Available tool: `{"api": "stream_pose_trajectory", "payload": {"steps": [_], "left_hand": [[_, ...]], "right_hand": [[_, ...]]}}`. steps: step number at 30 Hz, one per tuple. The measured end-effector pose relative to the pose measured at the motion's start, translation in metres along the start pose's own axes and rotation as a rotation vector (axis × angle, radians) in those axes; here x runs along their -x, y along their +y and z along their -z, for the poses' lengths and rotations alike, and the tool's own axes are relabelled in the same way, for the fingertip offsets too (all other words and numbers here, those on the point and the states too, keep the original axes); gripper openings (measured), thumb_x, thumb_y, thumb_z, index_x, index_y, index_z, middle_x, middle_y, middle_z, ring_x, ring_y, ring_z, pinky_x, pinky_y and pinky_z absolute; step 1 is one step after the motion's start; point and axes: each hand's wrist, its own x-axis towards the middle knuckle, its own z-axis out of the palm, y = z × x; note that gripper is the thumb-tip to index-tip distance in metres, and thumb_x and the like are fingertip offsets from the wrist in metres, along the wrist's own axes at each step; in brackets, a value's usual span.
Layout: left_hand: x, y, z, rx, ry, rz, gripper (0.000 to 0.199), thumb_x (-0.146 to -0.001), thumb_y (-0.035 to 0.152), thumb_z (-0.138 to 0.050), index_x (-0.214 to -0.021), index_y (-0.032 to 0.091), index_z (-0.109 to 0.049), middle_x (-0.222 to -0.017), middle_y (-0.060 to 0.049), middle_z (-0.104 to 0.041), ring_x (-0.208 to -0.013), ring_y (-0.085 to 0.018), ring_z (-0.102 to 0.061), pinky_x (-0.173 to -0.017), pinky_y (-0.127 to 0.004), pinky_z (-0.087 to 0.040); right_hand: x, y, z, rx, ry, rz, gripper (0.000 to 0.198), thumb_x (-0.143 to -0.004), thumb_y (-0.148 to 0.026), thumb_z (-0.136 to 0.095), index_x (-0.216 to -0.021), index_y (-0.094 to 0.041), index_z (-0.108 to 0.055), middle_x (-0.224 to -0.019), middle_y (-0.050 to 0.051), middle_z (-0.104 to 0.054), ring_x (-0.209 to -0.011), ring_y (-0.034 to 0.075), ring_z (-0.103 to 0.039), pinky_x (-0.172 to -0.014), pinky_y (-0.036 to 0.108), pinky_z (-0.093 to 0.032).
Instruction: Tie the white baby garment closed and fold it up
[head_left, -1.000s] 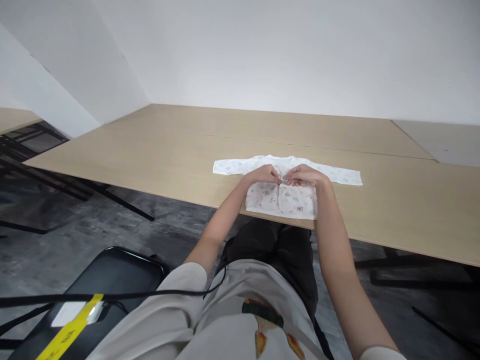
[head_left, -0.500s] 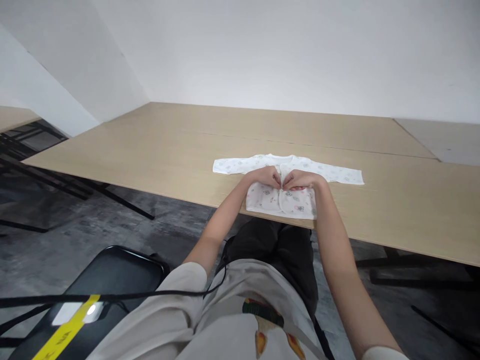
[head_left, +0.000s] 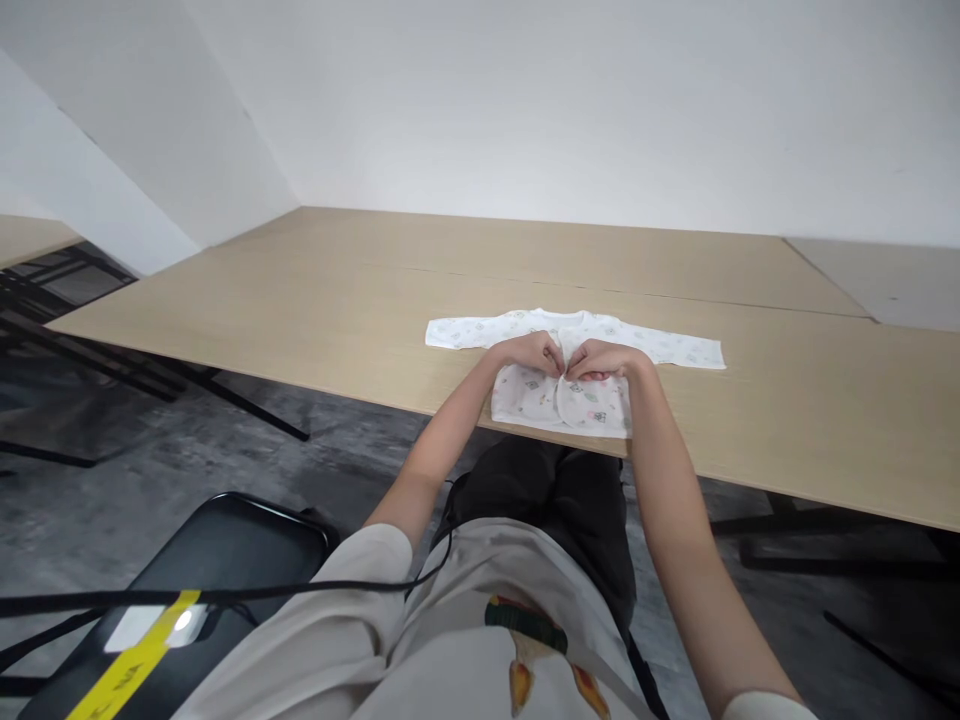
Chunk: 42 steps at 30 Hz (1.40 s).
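A small white baby shirt (head_left: 571, 398) with a faint pattern lies flat at the near edge of the wooden table (head_left: 315, 300), both sleeves spread out sideways. My left hand (head_left: 529, 352) and my right hand (head_left: 606, 359) meet at the middle of the shirt's front. Both pinch the cloth at the front opening, fingertips almost touching each other. The cloth bunches slightly between them. The upper chest of the shirt is hidden under my hands.
A black chair seat (head_left: 217, 560) with a yellow-striped label stands at my lower left, and a black cable (head_left: 315, 588) runs across it. Black table legs (head_left: 112, 370) stand on the grey floor to the left. A second tabletop (head_left: 885, 280) adjoins at far right.
My two hands have drawn closer together at the shirt's front, gathering the cloth between them. The shirt itself has stayed in place.
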Motion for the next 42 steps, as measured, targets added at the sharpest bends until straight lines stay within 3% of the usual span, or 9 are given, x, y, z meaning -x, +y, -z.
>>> {"api": "stream_pose_trajectory", "payload": {"steps": [12,19,21,25,27,30,35,38,42], "left_hand": [[-0.005,-0.005,-0.004,-0.088,0.089,-0.028,0.024,-0.058,0.036,-0.080,-0.070,0.015,-0.076,-0.062,0.000,-0.065,-0.057,-0.008,-0.050,-0.057,-0.022,-0.037],[-0.001,-0.003,0.000,-0.135,0.031,-0.041,0.030,-0.059,0.039,-0.079,-0.077,0.015,-0.076,-0.061,0.001,-0.063,-0.055,-0.008,-0.048,-0.056,-0.022,-0.035],[0.001,-0.003,0.003,-0.138,0.136,-0.044,0.030,-0.061,0.039,-0.077,-0.079,0.015,-0.076,-0.058,0.002,-0.060,-0.054,-0.007,-0.046,-0.055,-0.022,-0.034],[-0.009,-0.009,0.014,-0.077,0.593,0.026,0.032,-0.075,0.039,-0.065,-0.092,0.013,-0.074,-0.068,-0.001,-0.065,-0.059,-0.009,-0.051,-0.059,-0.021,-0.039],[-0.020,-0.013,0.020,-0.096,0.712,0.103,0.031,-0.079,0.034,-0.061,-0.096,0.012,-0.073,-0.080,-0.005,-0.069,-0.068,-0.011,-0.057,-0.066,-0.022,-0.043],[-0.035,-0.016,0.022,-0.189,0.672,0.227,0.028,-0.082,0.026,-0.055,-0.098,0.012,-0.074,-0.095,-0.008,-0.072,-0.084,-0.016,-0.063,-0.079,-0.025,-0.046],[-0.045,-0.015,0.010,-0.379,0.611,0.345,0.031,-0.085,0.022,-0.047,-0.103,0.019,-0.073,-0.111,-0.007,-0.071,-0.102,-0.020,-0.063,-0.088,-0.029,-0.047],[-0.046,-0.012,0.002,-0.461,0.608,0.295,0.029,-0.086,0.027,-0.049,-0.101,0.021,-0.073,-0.108,-0.007,-0.071,-0.101,-0.022,-0.063,-0.088,-0.031,-0.047],[-0.045,-0.011,-0.004,-0.461,0.610,0.212,0.025,-0.084,0.030,-0.055,-0.100,0.023,-0.074,-0.103,-0.006,-0.072,-0.098,-0.020,-0.064,-0.088,-0.029,-0.048]], "right_hand": [[0.003,-0.001,-0.001,-0.090,-0.040,0.071,0.030,-0.067,-0.033,-0.075,-0.051,-0.015,-0.057,-0.043,-0.002,-0.046,-0.037,0.004,-0.031,-0.036,0.020,-0.023],[0.005,0.007,0.007,-0.102,-0.023,0.023,0.034,-0.070,-0.034,-0.077,-0.052,-0.015,-0.055,-0.044,-0.002,-0.046,-0.036,0.003,-0.030,-0.034,0.019,-0.023],[0.010,0.013,0.013,-0.090,0.013,-0.017,0.035,-0.069,-0.035,-0.079,-0.053,-0.015,-0.055,-0.044,-0.002,-0.046,-0.036,0.003,-0.029,-0.034,0.019,-0.023],[0.010,0.018,0.020,-0.099,0.177,-0.030,0.035,-0.069,-0.038,-0.080,-0.056,-0.015,-0.057,-0.046,-0.001,-0.049,-0.037,0.004,-0.033,-0.036,0.019,-0.027],[-0.002,0.014,0.019,-0.125,0.365,0.005,0.034,-0.072,-0.040,-0.076,-0.059,-0.015,-0.058,-0.050,0.001,-0.055,-0.040,0.006,-0.041,-0.040,0.019,-0.033],[-0.029,0.004,0.011,-0.018,0.620,0.015,0.030,-0.076,-0.041,-0.072,-0.068,-0.014,-0.062,-0.059,0.005,-0.062,-0.051,0.011,-0.054,-0.050,0.021,-0.041],[-0.063,-0.005,-0.002,0.302,0.889,-0.141,0.019,-0.074,-0.033,-0.068,-0.079,-0.015,-0.070,-0.085,0.011,-0.071,-0.085,0.022,-0.065,-0.068,0.025,-0.045],[-0.064,0.001,-0.002,0.258,0.924,-0.142,0.015,-0.075,-0.027,-0.064,-0.079,-0.016,-0.072,-0.085,0.010,-0.071,-0.085,0.021,-0.065,-0.067,0.024,-0.043],[-0.057,0.014,0.006,0.128,0.919,-0.063,0.015,-0.075,-0.021,-0.059,-0.070,-0.014,-0.071,-0.069,0.007,-0.067,-0.070,0.017,-0.062,-0.061,0.022,-0.040]]}}
